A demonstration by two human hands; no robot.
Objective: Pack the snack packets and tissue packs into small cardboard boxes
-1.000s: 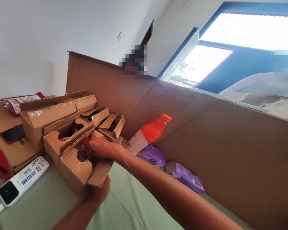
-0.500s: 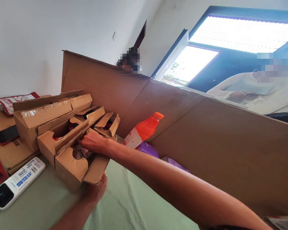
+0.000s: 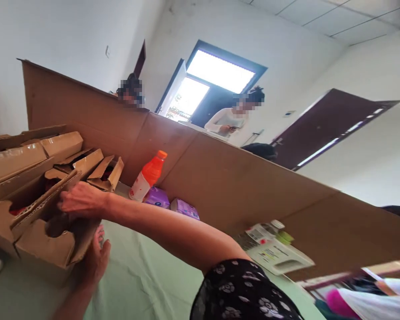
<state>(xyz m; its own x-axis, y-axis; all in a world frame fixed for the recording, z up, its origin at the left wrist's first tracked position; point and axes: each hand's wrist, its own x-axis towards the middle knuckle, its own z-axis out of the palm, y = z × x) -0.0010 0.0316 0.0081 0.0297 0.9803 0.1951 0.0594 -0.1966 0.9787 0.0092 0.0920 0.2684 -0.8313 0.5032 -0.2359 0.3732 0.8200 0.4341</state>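
At the lower left stands a cardboard box (image 3: 46,244) with a notched front and its top flaps standing up. My right hand (image 3: 83,200) is over its opening, fingers curled down against the inner cardboard wall; what they hold, if anything, is hidden. Low on the box's right side is my left hand (image 3: 98,255), its fingers stretched along the cardboard and its thumb apart. The inside of this box is dark and blurred. A neighbouring notched box (image 3: 0,218) shows something red inside, and a smaller open box (image 3: 106,173) stands behind.
An orange-capped bottle (image 3: 150,175) leans by purple packs (image 3: 185,209) along a tall cardboard partition (image 3: 200,164). A white jug (image 3: 280,255) lies farther right on the green cloth (image 3: 136,275). People are beyond the partition, one in a white top (image 3: 231,120).
The view has swung right, showing the jug and a dark door. My right hand stays over the same box, while the reddish packet seen in its opening is now hidden in blur.
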